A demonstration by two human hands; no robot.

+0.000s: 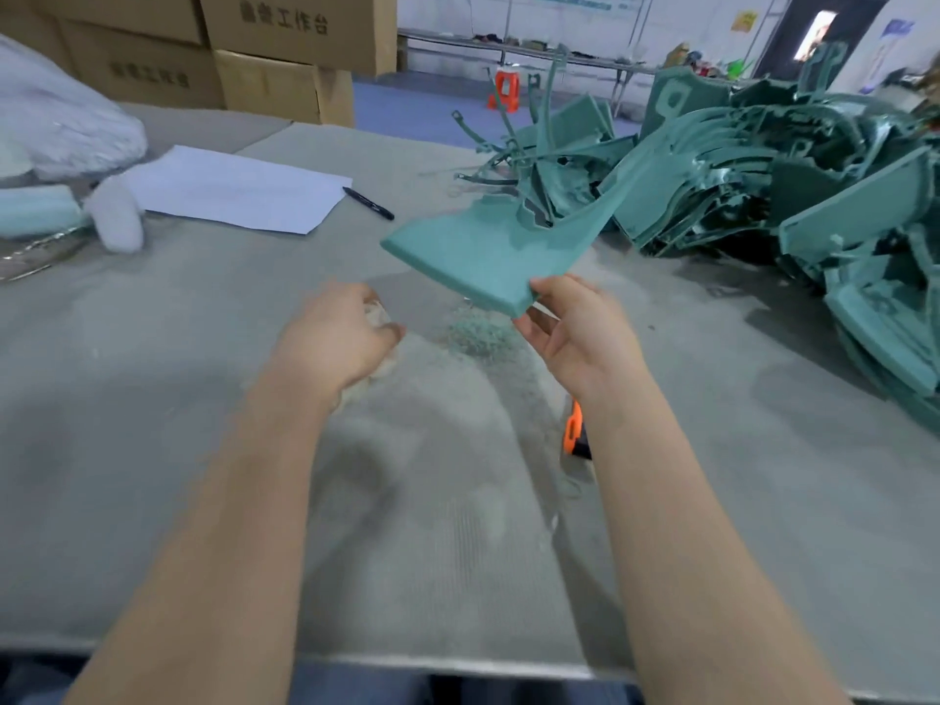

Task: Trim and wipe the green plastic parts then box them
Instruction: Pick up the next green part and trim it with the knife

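left hand knuckles-up, clutching beige cloth | right hand pinching green part corner, thumb on top

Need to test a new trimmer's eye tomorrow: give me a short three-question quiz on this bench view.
1. True or false: the orange tool lies on the table, in no hand.
2. The black pen lies next to: A. the white paper B. the pile of green parts C. the cardboard boxes.
3. Fill in: the right hand pinches the green part by its near ____.
Key: 1 true; 2 A; 3 corner.
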